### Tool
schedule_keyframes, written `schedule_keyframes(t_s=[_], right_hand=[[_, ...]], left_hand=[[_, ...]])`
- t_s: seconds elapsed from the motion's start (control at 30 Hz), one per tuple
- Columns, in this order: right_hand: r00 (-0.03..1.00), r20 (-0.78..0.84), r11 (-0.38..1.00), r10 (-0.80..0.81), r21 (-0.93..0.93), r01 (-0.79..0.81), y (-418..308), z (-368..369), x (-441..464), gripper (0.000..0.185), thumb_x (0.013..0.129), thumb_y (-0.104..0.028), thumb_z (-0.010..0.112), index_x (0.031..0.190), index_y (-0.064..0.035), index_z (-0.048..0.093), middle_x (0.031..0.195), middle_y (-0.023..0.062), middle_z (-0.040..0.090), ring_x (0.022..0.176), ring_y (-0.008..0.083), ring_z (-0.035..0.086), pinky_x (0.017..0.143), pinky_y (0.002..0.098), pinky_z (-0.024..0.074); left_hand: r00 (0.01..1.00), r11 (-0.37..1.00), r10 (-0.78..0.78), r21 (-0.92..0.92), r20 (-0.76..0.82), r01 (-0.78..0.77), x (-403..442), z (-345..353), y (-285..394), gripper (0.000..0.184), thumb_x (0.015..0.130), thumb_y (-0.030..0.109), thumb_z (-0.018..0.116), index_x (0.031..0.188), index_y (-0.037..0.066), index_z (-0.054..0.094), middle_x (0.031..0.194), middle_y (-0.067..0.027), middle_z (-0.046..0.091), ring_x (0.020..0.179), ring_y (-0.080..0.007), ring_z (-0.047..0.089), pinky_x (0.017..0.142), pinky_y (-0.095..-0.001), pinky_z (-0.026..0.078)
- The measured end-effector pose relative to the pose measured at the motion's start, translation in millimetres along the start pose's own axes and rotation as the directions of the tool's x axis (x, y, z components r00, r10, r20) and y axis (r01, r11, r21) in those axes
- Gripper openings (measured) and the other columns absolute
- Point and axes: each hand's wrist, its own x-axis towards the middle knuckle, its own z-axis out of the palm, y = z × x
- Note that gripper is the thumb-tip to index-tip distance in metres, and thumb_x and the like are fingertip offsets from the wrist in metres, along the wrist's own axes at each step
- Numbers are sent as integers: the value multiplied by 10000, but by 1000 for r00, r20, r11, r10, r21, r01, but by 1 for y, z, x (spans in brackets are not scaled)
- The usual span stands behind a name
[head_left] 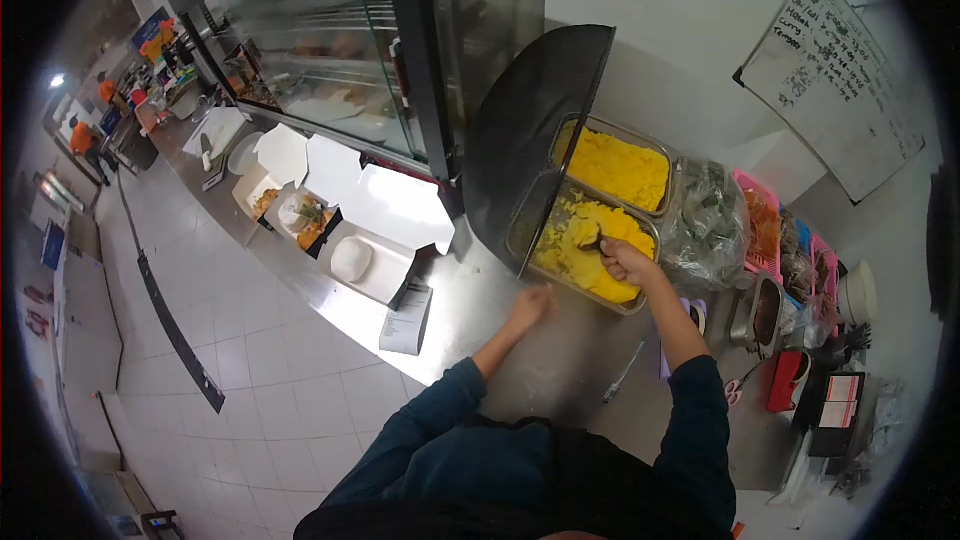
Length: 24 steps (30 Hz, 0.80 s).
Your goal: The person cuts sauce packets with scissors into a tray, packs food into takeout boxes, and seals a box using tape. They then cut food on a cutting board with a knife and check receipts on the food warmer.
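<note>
My right hand (627, 262) is closed around the handle of a dark spoon (592, 243), whose end is in the yellow rice (610, 225) of the nearer metal pan (645, 308). Behind this pan stands a second metal pan (672, 202), also filled with yellow rice. A dark see-through cover (530, 130) is raised at the pans' left side. Over the steel counter, left of the nearer pan, my left hand (530, 307) is curled into a loose fist, slightly blurred, with nothing visible in it.
Open white takeaway boxes (393, 275) with rice mounds and other food line the counter's left part, near a paper slip (406, 322). A glass display case (320, 50) stands behind them. Bagged greens (708, 225), a pen (624, 372) and scissors (737, 390) lie to the right.
</note>
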Motion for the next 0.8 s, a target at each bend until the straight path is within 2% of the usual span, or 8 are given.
schedule_keyframes(t_s=[0.07,0.17,0.27,0.4,0.47,0.6,0.7,0.8], right_hand=[[1000,16,990,-21,142,19,5,-2,-4,140,881,-251,384,761,-188,350,542,-51,288,391,47,177,341,201,159],[998,16,945,-55,325,47,4,-1,-24,173,887,-233,382,726,-177,348,533,-53,296,390,42,225,328,184,169],[995,-28,947,-99,306,102,-15,1,-60,172,872,-231,412,716,-180,358,529,-54,297,388,44,244,325,176,193],[984,-129,930,-122,331,159,-56,26,-141,148,885,-213,382,740,-186,367,544,-51,318,371,34,243,299,170,198],[969,-130,944,-209,231,234,-72,42,-181,128,890,-211,371,769,-169,380,547,-45,322,363,34,226,296,164,194],[969,-30,954,-243,175,245,-96,91,-235,90,892,-209,363,833,-147,390,557,-31,301,363,30,198,292,156,172],[947,190,959,-259,169,228,-89,121,-238,77,894,-204,356,878,-144,400,559,-21,287,377,27,192,303,159,173],[969,215,987,-118,133,91,-81,190,-205,82,891,-209,362,925,-148,405,558,-18,278,382,33,171,314,170,173]], left_hand=[[999,999,37,24,-2,-37,3,-6,-8,193,831,222,512,897,42,486,787,-56,569,616,-123,547,522,-245,449],[947,951,310,-51,89,-306,10,-12,-28,176,817,180,516,935,51,494,809,-45,564,622,-116,539,509,-223,431],[967,970,144,162,209,-179,-13,-22,0,229,809,127,504,1026,55,480,876,-46,559,722,-123,544,602,-251,452],[926,996,86,-12,368,-88,-25,-61,-10,251,816,121,492,1058,55,470,1001,-50,533,864,-125,516,731,-260,437],[911,995,70,-94,406,-35,-57,-83,9,260,822,122,485,1072,54,462,1053,-50,513,929,-123,494,783,-250,418],[929,995,85,-78,360,-61,-97,-130,22,276,829,108,472,1098,52,444,1072,-52,502,976,-126,476,832,-248,389],[934,980,109,-195,341,-43,-132,-157,39,289,827,115,480,1106,54,439,1094,-68,492,997,-139,471,858,-263,372],[937,935,152,-354,316,-32,-169,-188,61,307,821,131,492,1113,58,432,1122,-86,482,1003,-165,475,869,-290,364]])
